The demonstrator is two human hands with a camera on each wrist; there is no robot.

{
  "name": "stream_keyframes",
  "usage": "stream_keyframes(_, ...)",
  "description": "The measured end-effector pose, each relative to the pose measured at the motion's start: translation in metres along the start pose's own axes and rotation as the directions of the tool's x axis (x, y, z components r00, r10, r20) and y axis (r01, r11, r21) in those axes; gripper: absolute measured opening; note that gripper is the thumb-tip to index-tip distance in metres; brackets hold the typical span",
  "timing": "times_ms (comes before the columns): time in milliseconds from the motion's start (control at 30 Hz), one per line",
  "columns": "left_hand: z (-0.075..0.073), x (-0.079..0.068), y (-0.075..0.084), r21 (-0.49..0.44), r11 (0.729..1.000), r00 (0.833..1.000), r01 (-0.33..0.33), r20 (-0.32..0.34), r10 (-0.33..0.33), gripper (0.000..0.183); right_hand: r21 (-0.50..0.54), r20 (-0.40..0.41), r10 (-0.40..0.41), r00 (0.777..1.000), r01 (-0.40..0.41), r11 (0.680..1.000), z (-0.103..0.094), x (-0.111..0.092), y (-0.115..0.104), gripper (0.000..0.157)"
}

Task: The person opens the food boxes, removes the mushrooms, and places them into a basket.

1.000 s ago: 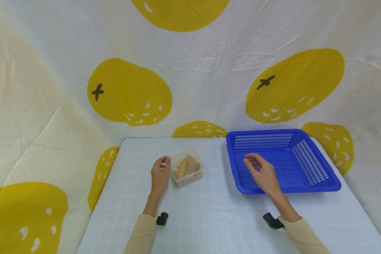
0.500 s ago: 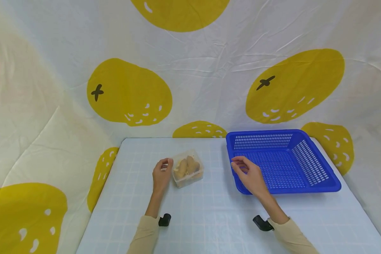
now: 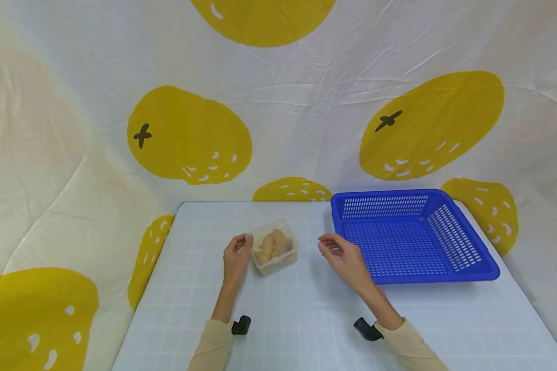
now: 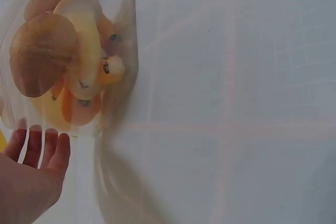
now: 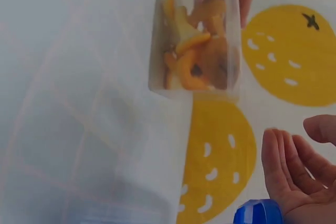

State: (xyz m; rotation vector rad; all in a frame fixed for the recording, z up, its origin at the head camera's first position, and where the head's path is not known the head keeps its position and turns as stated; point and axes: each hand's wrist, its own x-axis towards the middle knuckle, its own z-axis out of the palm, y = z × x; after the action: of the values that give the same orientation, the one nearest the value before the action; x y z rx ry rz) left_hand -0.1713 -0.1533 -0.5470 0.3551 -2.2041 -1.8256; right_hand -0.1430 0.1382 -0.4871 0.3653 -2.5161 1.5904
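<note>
A clear plastic container (image 3: 276, 264) sits on the table, left of the middle. Two tan oval pieces (image 4: 43, 55) lie uppermost in it, with curved yellow pieces (image 4: 89, 30) that look like small bananas with dark tips, and orange ones, under and beside them. My left hand (image 3: 235, 260) is at the container's left side, fingertips right at its wall and rim. My right hand (image 3: 348, 260) hovers between the container and the blue basket, overlapping the basket's left edge in the head view. Its fingers are loosely bent, thumb apart from them, holding nothing.
A blue slotted plastic basket (image 3: 445, 278) stands at the right of the table (image 3: 301, 319). A white cloth printed with yellow fruit (image 3: 306, 129) hangs behind and beside the table.
My right hand has moved left, from over the basket to the space between basket and container. My left hand has shifted slightly right, up to the container's side.
</note>
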Motion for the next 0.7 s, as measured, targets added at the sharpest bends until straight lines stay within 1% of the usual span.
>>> stream_keyframes(267,-0.001,-0.007,-0.002,-0.006,1.000,1.000,0.007,0.031,-0.007,0.043,0.049,0.057,-0.069,0.996,0.066,0.997,0.023,-0.005,0.001,0.017)
stream_keyframes(467,0.000,-0.012,-0.003,-0.026,1.000,0.999,0.011,0.048,-0.010,0.042,0.101,0.124,-0.067,0.990,0.054,0.993,0.040,-0.011,0.002,0.019)
stream_keyframes(600,-0.001,-0.016,-0.004,-0.056,0.998,0.995,-0.012,0.100,0.017,0.044,0.115,0.161,-0.054,0.985,0.036,0.993,0.051,-0.014,0.002,0.017)
stream_keyframes(633,-0.001,-0.017,-0.005,-0.056,0.998,0.993,-0.020,0.119,0.027,0.046,0.121,0.169,-0.055,0.984,0.035,0.992,0.053,-0.015,0.003,0.016)
stream_keyframes(700,-0.004,-0.020,-0.007,-0.051,0.997,0.983,-0.052,0.174,0.060,0.055,0.139,0.181,-0.061,0.982,0.036,0.990,0.059,-0.016,0.005,0.016)
